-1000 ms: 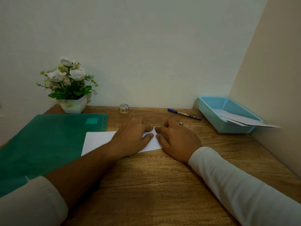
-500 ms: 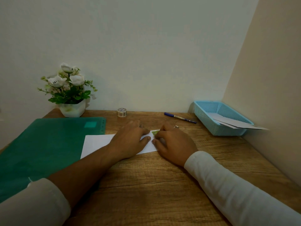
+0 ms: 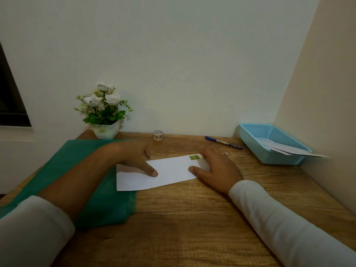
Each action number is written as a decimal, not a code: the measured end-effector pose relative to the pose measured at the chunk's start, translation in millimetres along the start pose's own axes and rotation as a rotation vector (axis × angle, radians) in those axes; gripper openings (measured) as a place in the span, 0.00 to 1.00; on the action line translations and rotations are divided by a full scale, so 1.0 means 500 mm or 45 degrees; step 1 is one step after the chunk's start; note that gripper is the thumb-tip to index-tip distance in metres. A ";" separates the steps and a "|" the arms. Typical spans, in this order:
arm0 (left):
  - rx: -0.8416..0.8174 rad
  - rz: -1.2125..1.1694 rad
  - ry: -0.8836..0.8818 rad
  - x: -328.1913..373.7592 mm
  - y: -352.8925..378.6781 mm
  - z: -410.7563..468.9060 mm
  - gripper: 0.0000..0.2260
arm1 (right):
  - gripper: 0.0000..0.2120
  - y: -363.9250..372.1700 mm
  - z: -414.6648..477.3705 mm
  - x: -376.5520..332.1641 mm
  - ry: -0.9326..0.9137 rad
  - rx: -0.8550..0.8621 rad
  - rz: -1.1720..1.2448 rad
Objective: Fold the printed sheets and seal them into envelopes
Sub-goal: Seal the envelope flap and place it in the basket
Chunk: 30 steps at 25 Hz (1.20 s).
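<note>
White envelope [image 3: 169, 170] lies flat on the desk [image 3: 192, 218], its left end overlapping the green folder [image 3: 81, 170], with a green sticker [image 3: 194, 157] at its far right corner. Left hand [image 3: 133, 155] and right hand [image 3: 217, 166] are flat, thumbs pressing down, nothing gripped. Judged step: smoothing the closed envelope. Next probably needs an edge pinch to carry it to the blue basket [image 3: 256, 143].

Wooden desk [image 3: 192, 218], set into a corner of pale walls [image 3: 173, 54]. Green folder [image 3: 107, 205] lies flat on the left side. White pot [image 3: 105, 131] of white flowers and green leaves at back left, against the wall. Small tape roll [image 3: 158, 135] at back centre. Blue pen [image 3: 223, 143] lies to its right, one end near a light blue mesh basket [image 3: 279, 158] at far right. Dark window [image 3: 9, 97] at the left edge
</note>
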<state>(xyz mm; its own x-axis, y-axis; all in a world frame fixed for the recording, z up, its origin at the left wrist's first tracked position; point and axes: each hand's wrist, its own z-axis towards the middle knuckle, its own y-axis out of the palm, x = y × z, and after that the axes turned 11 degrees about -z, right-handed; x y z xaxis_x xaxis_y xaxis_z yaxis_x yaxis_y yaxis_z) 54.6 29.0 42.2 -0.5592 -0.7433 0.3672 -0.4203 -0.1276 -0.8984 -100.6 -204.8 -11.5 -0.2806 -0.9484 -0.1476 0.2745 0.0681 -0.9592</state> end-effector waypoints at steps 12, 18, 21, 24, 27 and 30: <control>0.672 -0.602 0.604 -0.025 0.007 0.006 0.05 | 0.07 -0.041 -0.001 0.041 0.378 0.099 1.281; 0.713 -1.377 0.197 -0.036 0.021 -0.002 0.26 | 0.04 -0.050 0.002 0.070 0.516 0.282 1.438; 0.534 -1.524 0.108 -0.038 0.030 -0.006 0.15 | 0.04 -0.054 0.002 0.071 0.549 0.364 1.412; 0.461 -1.479 0.091 -0.040 0.033 -0.011 0.06 | 0.02 -0.062 -0.005 0.068 0.547 0.388 1.449; 0.514 -1.469 0.105 -0.039 0.032 -0.015 0.03 | 0.03 -0.069 -0.020 0.066 0.519 0.384 1.440; 0.603 -1.451 0.124 -0.037 0.030 -0.019 0.05 | 0.04 -0.083 -0.036 0.068 0.448 0.375 1.421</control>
<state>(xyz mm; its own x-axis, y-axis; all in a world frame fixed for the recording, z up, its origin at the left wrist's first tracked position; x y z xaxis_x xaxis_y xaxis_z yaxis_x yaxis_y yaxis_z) 51.8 47.3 24.4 -0.1031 -0.0031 0.9947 -0.4138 -0.9092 -0.0458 -137.8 -234.2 19.1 0.0221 -0.2725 -0.9619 0.7117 0.6800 -0.1763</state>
